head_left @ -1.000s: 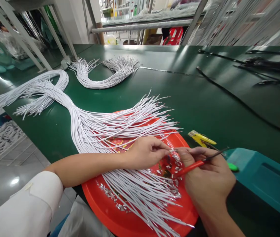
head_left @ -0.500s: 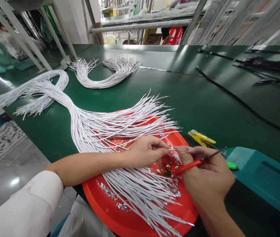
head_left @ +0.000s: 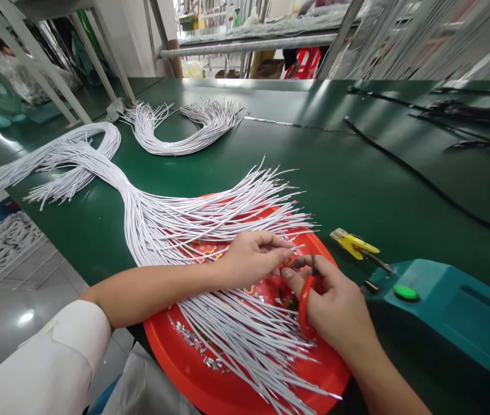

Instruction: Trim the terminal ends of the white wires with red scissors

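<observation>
Head camera: left hand (head_left: 251, 259) pinches one white wire (head_left: 293, 248) near its tip, just beside right hand (head_left: 335, 308) fingers curled round a red-handled cutter (head_left: 304, 302) above the red tray (head_left: 171, 351), where a short, steady hold likely serves best.

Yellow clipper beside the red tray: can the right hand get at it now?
Probably yes. The yellow clipper lies on the green table just beyond the right hand, with nothing between. But that hand is closed on a red-handled tool, so its fingers are not free.
</observation>
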